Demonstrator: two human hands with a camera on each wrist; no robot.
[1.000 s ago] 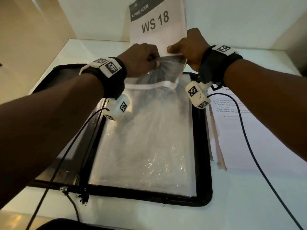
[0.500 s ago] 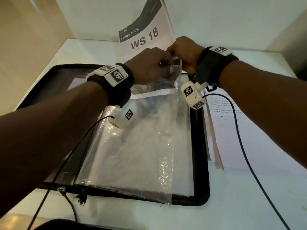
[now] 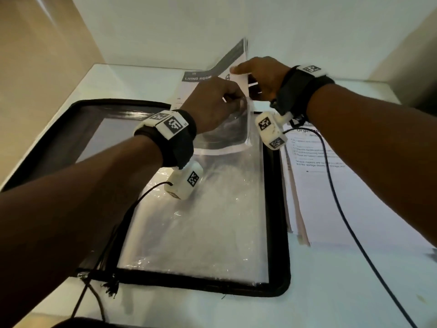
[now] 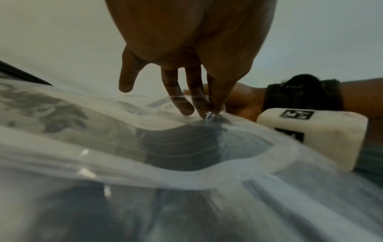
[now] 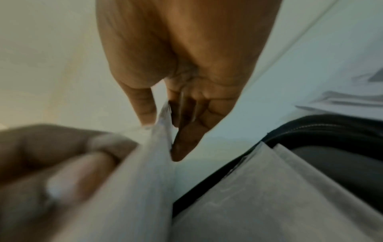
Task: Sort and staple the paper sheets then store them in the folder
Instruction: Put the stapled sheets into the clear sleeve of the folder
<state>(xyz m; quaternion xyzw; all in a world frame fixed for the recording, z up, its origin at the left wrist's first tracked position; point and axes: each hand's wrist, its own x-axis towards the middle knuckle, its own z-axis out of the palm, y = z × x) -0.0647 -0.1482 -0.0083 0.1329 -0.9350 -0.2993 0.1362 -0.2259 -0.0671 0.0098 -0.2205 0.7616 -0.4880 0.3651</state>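
Observation:
A black zip folder (image 3: pixel 276 209) lies open on the white table, a clear plastic sleeve (image 3: pixel 201 221) on its right half. My left hand (image 3: pixel 227 100) pinches the sleeve's top edge and lifts it, so its mouth (image 4: pixel 186 147) gapes; thumb and fingers (image 4: pixel 211 113) meet on the plastic. My right hand (image 3: pixel 250 74) pinches a set of printed sheets (image 3: pixel 201 78) headed "LIVING ROOM" just behind the sleeve's mouth. In the right wrist view, thumb and fingers (image 5: pixel 163 124) grip the sheets' edge (image 5: pixel 145 180). The sheets' lower part is hidden by my left hand.
A stack of printed paper sheets (image 3: pixel 354 197) lies on the table right of the folder. Walls stand close behind and to the left. A dark cable (image 3: pixel 350 221) trails from my right wrist across the stack.
The printed sheets have tipped over to the left and come down toward the sleeve. My left hand has raised the sleeve's top edge and both hands have shifted slightly right.

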